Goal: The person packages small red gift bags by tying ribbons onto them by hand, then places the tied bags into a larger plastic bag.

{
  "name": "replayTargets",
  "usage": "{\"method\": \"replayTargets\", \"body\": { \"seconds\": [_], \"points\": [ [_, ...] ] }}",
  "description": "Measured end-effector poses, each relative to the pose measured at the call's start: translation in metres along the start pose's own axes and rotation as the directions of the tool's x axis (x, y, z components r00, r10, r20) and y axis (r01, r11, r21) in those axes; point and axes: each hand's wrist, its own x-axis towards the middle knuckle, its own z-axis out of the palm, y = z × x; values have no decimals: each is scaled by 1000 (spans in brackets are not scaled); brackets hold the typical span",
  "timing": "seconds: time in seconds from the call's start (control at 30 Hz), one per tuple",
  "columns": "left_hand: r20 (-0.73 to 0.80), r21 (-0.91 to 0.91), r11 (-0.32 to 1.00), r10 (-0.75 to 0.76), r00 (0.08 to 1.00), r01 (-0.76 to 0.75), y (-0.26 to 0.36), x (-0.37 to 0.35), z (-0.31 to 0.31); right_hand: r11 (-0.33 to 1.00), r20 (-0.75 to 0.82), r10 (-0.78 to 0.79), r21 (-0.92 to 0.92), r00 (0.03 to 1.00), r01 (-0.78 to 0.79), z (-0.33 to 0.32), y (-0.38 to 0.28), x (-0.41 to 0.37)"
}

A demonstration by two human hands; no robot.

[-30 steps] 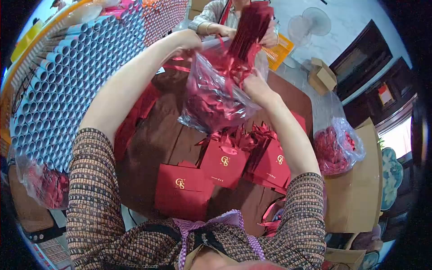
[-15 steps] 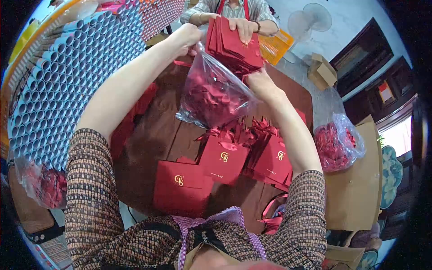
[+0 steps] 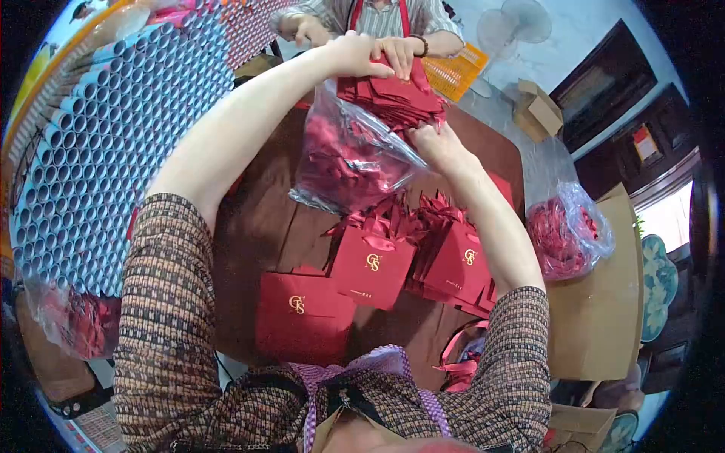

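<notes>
The stack of red paper bags (image 3: 394, 97) is leaning over the clear plastic bag (image 3: 347, 160), above the brown table (image 3: 260, 226). It is probably behaving as stiff, light sheets that crease at the corners and slide over one another, while the ribbons are hanging soft; pinching both broad faces together would suit it best. The right hand (image 3: 439, 145) is curling closed around the ribbon end. The left hand (image 3: 353, 56) is reaching over the top, thumb extended; whether it is gripping, I cannot tell. A co-worker's hand (image 3: 399, 54) is pressing there too. Nearer, ribboned bags (image 3: 371, 266) are lying beside a flat red bag (image 3: 298, 321).
</notes>
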Motion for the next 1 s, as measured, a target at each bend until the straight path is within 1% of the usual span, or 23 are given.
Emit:
{"method": "replayTargets", "body": {
  "seconds": [0.03,0.07,0.1,0.13,0.17,0.2,0.23,0.3,0.33,0.37,0.43,0.47,0.5,0.57,0.63,0.7,0.73,0.77,0.83,0.87,0.93,0.97,1.0],
  "points": [
    [-105,7,998,63,992,-62,-6,-2,12,1000,70,8,-12,998,-7,-3,-2,0],
    [17,44,993,106,994,-107,-16,6,13,1000,138,19,-23,990,-16,-7,-4,0],
    [142,76,985,143,979,-155,-19,13,10,999,136,30,-21,990,-27,-10,-5,-2],
    [148,76,984,151,977,-163,-22,16,12,999,108,30,-15,994,-28,-13,-7,-4],
    [253,106,987,92,963,-123,-21,16,7,1000,79,27,-9,997,-26,-14,-7,-5],
    [353,143,986,28,935,-84,-19,17,1,999,35,-16,-39,999,17,-4,-3,-1],
    [359,149,985,28,933,-87,-17,17,-3,999,31,-12,-31,999,13,0,-1,0],
    [380,193,981,-54,923,-22,-13,15,-7,997,174,-1,-71,985,14,-6,-1,2],
    [453,200,979,-123,883,34,-11,17,-9,997,224,32,-75,974,-16,-7,-3,5],
    [458,201,979,-122,880,31,-8,16,-8,997,224,34,-70,974,-19,-5,-1,5],
    [408,232,973,-101,908,4,-5,10,-6,996,24,-70,-61,997,71,-1,3,3],
    [393,220,974,-129,911,43,-8,9,0,998,-30,-56,-29,998,55,-4,0,-1],
    [398,223,974,-133,908,45,-11,10,3,998,-30,-57,-22,998,57,-8,-1,-1],
    [360,146,987,-121,925,72,-15,13,9,999,46,-48,-21,998,49,-14,-3,0],
    [351,100,993,-97,931,66,-18,13,16,999,36,-37,7,999,36,-7,0,0],
    [195,72,997,-31,980,17,-29,18,34,999,50,-28,-14,998,29,-1,5,0],
    [182,122,992,-37,983,14,-31,20,41,999,120,1,-32,993,3,-1,6,1],
    [186,127,992,-38,982,14,-27,20,38,1000,118,1,-27,993,2,0,6,1],
    [270,219,973,-136,953,76,-14,15,28,999,95,22,36,995,-25,2,7,0],
    [272,223,972,-136,953,75,-5,11,24,999,92,22,39,995,-26,2,7,1],
    [84,246,967,-90,992,67,13,3,20,994,107,56,84,993,-65,3,5,3],
    [89,250,966,-86,992,61,17,-1,25,991,116,73,107,991,-86,1,3,4],
    [76,255,964,59,995,-77,21,-6,29,989,115,78,113,990,-91,-1,1,4]
  ]
}}
